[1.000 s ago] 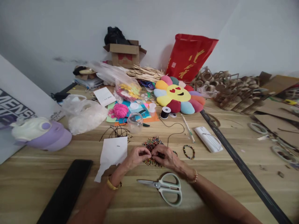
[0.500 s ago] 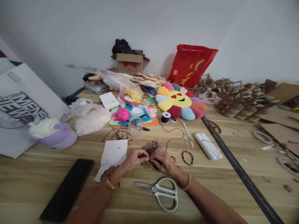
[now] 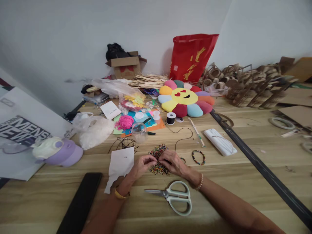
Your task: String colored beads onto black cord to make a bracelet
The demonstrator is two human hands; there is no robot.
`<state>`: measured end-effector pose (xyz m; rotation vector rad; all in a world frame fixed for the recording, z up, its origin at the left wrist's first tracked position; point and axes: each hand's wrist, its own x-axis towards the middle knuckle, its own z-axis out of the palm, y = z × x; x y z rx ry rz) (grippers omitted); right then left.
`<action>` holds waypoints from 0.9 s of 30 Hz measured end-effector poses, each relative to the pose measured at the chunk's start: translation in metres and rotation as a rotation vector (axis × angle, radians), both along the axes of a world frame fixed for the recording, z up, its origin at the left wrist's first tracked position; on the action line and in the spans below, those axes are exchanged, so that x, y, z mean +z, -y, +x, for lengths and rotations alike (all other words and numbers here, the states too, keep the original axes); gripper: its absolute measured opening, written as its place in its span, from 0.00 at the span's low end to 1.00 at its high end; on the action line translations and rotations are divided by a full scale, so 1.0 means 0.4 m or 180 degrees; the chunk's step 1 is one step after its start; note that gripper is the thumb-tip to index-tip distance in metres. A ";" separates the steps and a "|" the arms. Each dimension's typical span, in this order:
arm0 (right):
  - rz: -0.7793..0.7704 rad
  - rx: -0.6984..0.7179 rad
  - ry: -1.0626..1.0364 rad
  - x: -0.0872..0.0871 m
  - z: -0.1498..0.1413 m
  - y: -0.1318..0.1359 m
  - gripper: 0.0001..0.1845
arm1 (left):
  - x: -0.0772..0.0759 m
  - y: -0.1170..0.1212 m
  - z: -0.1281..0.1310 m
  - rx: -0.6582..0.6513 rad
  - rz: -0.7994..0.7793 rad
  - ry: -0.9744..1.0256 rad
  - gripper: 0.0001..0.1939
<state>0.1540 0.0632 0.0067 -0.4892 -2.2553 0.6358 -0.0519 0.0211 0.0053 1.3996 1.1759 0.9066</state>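
My left hand (image 3: 142,165) and my right hand (image 3: 173,162) meet fingertip to fingertip over a heap of small coloured beads (image 3: 158,152) on the wooden table (image 3: 243,182). Both hands are pinched shut on something too small to name. A black cord (image 3: 181,135) runs from the bead heap up to a black spool (image 3: 171,118). A finished bead bracelet (image 3: 198,157) lies just right of my right hand. Pale green scissors (image 3: 175,196) lie below my right wrist, and a white paper scrap (image 3: 120,162) sits left of my left hand.
A flower-shaped smiley cushion (image 3: 184,101), pink yarn ball (image 3: 125,122), clear jar (image 3: 139,131), plastic bags (image 3: 94,128), a purple cap (image 3: 60,152) and a red bag (image 3: 191,57) crowd the far side. A black flat object (image 3: 81,203) lies near left; a white packet (image 3: 220,141) and dark rail (image 3: 258,165) lie to the right.
The camera view has shifted a little; my hands stay pinched together over the beads, with small finger movements only.
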 end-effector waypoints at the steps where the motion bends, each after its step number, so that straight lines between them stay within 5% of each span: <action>1: -0.0033 -0.0054 -0.0062 0.000 0.000 -0.001 0.07 | 0.004 0.000 0.001 0.0016 -0.0026 0.0035 0.13; 10: -0.0106 -0.0575 -0.0381 0.002 0.003 -0.008 0.08 | 0.050 0.018 0.004 0.0823 0.0172 0.0216 0.13; 17: -0.0174 -0.0607 -0.0465 0.006 0.007 -0.008 0.08 | 0.038 0.016 -0.004 0.1317 0.0440 -0.0133 0.13; 27: -0.0231 -0.0600 -0.0302 -0.012 0.005 -0.004 0.07 | 0.013 0.015 -0.009 0.1411 0.1015 -0.0784 0.11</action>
